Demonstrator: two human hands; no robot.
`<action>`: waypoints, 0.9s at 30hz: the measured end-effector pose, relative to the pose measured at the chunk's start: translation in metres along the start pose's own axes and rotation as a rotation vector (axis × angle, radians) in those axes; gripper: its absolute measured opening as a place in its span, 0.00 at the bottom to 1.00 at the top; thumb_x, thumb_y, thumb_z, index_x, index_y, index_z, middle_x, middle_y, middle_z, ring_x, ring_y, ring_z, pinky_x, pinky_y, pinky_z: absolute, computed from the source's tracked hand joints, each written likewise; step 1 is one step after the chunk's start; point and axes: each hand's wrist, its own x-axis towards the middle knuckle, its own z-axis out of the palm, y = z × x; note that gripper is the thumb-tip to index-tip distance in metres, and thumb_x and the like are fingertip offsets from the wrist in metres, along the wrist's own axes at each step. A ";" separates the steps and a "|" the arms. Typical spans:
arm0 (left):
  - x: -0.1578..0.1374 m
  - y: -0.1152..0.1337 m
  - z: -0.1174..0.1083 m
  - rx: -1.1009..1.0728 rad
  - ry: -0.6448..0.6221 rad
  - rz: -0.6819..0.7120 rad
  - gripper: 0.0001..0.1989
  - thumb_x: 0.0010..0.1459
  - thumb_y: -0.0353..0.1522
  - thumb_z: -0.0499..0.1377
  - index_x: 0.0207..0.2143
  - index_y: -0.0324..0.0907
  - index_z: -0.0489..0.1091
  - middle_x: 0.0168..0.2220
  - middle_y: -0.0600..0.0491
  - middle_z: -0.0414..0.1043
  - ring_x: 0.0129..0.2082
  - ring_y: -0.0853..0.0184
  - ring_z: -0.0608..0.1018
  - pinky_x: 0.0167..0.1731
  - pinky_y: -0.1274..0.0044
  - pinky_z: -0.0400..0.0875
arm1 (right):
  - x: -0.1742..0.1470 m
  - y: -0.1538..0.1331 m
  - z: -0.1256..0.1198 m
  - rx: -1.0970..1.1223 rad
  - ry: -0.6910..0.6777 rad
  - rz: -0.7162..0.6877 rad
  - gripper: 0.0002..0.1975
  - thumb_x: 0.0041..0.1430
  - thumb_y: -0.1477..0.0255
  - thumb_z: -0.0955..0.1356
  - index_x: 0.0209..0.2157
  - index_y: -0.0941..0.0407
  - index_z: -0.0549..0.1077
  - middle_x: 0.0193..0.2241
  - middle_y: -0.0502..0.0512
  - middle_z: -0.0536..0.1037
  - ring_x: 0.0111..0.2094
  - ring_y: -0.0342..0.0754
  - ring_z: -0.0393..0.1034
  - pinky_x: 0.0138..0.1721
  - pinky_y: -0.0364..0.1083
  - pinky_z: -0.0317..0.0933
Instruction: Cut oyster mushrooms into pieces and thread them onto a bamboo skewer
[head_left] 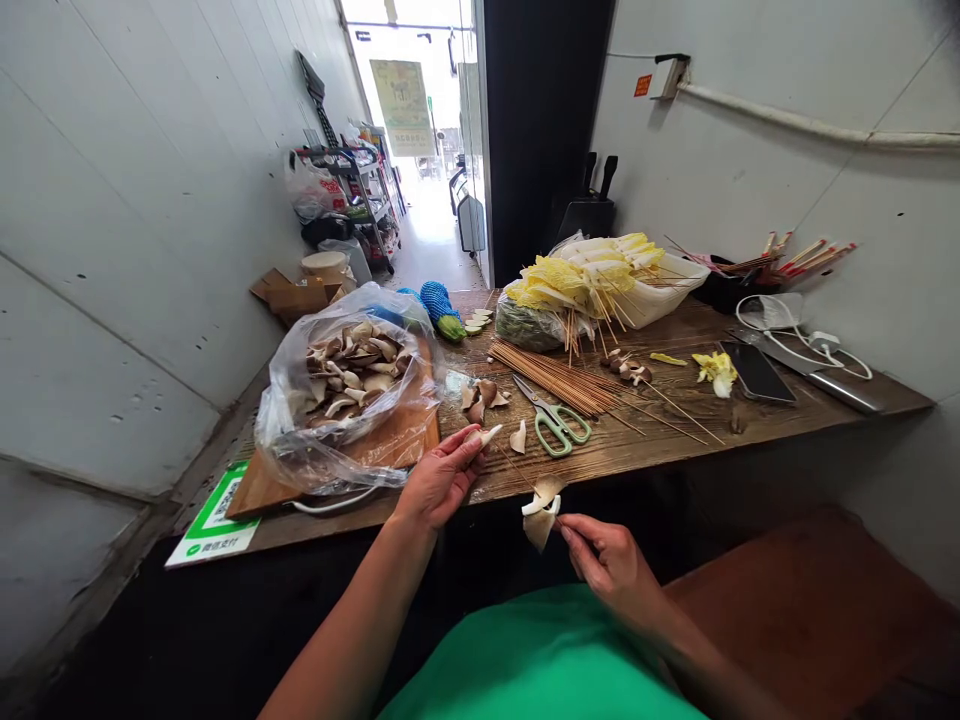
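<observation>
Between the fingertips of my left hand (442, 482) is a pale piece of oyster mushroom (487, 435), held over the table's front edge. My right hand (611, 558) is closed round the lower end of a thin wooden skewer (517, 468). Threaded on that skewer are mushroom pieces (541, 510), just in front of my fingers; the skewer's free end points toward my left hand. A small pile of mushrooms (484, 398) and one loose piece (518, 437) lie beyond my left hand. Left of it, a clear plastic bag (277, 400) full of mushrooms rests on a wooden board (409, 440).
Green-handled scissors (555, 425) lie beside a bundle of bare skewers (555, 378). Finished mushroom skewers (630, 370) lie to the right. Skewered cabbage (585, 275) fills a white container (660, 300) behind. A phone (759, 372), a knife (840, 388) and a white cable (780, 335) occupy the right end.
</observation>
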 end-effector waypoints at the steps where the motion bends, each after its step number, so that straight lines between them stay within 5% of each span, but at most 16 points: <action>1: 0.000 0.000 0.000 0.000 0.005 0.005 0.10 0.48 0.18 0.61 0.34 0.35 0.72 0.30 0.50 0.75 0.26 0.74 0.76 0.27 0.86 0.72 | 0.000 0.000 0.000 -0.004 -0.001 0.001 0.17 0.62 0.66 0.58 0.36 0.61 0.74 0.19 0.49 0.66 0.18 0.39 0.54 0.19 0.39 0.50; 14: -0.002 -0.007 -0.001 0.102 -0.033 0.046 0.16 0.43 0.19 0.64 0.37 0.35 0.72 0.30 0.50 0.75 0.26 0.73 0.76 0.29 0.84 0.72 | -0.004 -0.004 -0.003 -0.059 -0.013 0.004 0.17 0.62 0.67 0.58 0.35 0.61 0.74 0.18 0.51 0.67 0.19 0.40 0.56 0.19 0.39 0.51; 27: -0.005 -0.001 0.000 0.023 0.028 0.005 0.08 0.50 0.17 0.58 0.30 0.33 0.73 0.28 0.50 0.74 0.25 0.75 0.75 0.29 0.86 0.73 | -0.005 -0.008 -0.003 -0.036 -0.035 -0.010 0.17 0.62 0.67 0.58 0.34 0.61 0.73 0.18 0.49 0.64 0.20 0.41 0.55 0.21 0.40 0.50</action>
